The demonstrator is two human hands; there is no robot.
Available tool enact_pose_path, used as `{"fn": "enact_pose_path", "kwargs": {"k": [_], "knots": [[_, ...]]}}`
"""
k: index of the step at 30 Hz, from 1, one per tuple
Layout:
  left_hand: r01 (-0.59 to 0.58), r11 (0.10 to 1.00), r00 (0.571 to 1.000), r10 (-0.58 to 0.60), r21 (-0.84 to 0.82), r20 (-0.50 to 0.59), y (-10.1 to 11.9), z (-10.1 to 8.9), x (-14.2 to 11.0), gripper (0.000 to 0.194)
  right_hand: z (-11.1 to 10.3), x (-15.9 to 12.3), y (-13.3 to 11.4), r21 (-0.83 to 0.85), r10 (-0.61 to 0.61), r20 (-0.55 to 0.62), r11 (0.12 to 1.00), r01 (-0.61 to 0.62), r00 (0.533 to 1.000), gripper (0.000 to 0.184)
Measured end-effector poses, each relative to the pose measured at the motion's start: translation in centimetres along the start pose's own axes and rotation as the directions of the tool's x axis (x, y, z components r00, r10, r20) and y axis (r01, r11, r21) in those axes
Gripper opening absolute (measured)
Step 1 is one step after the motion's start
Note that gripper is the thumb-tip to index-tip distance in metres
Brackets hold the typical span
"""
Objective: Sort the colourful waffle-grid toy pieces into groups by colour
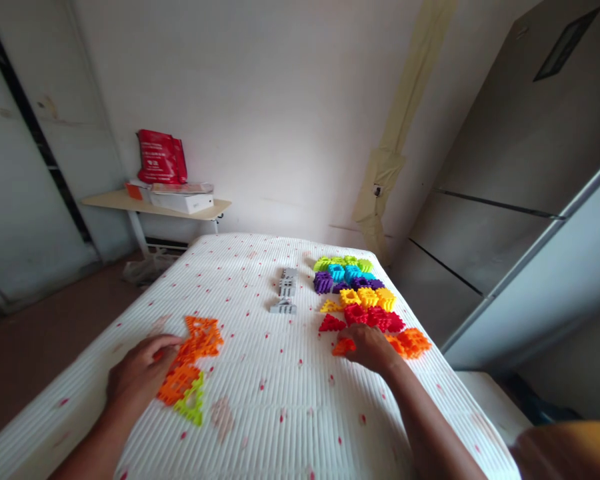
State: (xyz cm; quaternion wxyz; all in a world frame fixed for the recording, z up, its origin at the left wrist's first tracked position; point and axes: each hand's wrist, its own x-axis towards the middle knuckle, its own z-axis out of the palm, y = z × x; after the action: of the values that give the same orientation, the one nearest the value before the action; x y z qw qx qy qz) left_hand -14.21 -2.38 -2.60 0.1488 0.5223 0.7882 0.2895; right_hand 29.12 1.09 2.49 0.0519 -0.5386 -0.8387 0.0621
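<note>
My left hand [144,371] is closed on the left edge of a joined group of orange interlocking building pieces [200,339], which lies on the left of the mattress. At its near end a yellow-green triangular piece [193,400] is attached. On the right, my right hand [369,344] reaches down with its fingers closed on an orange building piece [343,347]; the fingertips are partly hidden behind the hand. Just beyond it lie a red triangular piece [331,323] and stacked red pieces [373,316]. More orange pieces [413,343] sit to the right of the wrist.
Yellow [367,297], purple [323,282], blue [352,273] and lime [343,262] pieces stand in rows farther back. Grey pieces [287,283] lie mid-mattress [260,413]. Behind left, a small table [110,200] bears a red bag [160,157] and a white box [183,201]. A cabinet [480,193] stands right.
</note>
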Motion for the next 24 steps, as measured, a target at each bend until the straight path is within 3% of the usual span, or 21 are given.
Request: {"fn": "enact_pose_path", "kwargs": {"k": [2,6,9,15,21,24], "knots": [[0.005,1.000,1.000,-0.005,0.012,-0.005,-0.1,0.1,-0.1,0.030,-0.2,-0.2,-0.3,-0.039,0.039,0.021,0.999,-0.038,0.999,0.029],[0.001,0.999,1.000,0.000,0.050,-0.025,-0.1,0.2,0.1,0.037,-1.2,-1.2,-1.4,-0.134,0.105,-0.007,0.985,-0.105,0.994,0.053],[-0.050,0.997,0.999,0.050,0.063,-0.005,0.1,0.3,0.1,0.040,-2.0,-2.2,-2.7,-0.148,0.096,-0.051,0.984,-0.102,0.994,0.052],[-0.218,0.975,0.975,0.216,0.045,0.055,0.8,1.0,-0.2,0.044,-1.7,-1.8,-7.4,-0.075,-0.064,0.020,0.995,0.066,0.998,0.038],[-0.435,0.895,0.881,0.446,-0.101,0.160,1.4,2.2,-0.7,0.039,0.7,1.2,-12.2,-0.056,-0.226,0.146,0.970,0.236,0.963,0.031],[-0.388,0.874,0.885,0.442,-0.291,0.147,1.6,2.6,-0.9,0.037,2.1,2.8,-13.6,-0.040,-0.308,0.115,0.949,0.314,0.944,0.028]]}}
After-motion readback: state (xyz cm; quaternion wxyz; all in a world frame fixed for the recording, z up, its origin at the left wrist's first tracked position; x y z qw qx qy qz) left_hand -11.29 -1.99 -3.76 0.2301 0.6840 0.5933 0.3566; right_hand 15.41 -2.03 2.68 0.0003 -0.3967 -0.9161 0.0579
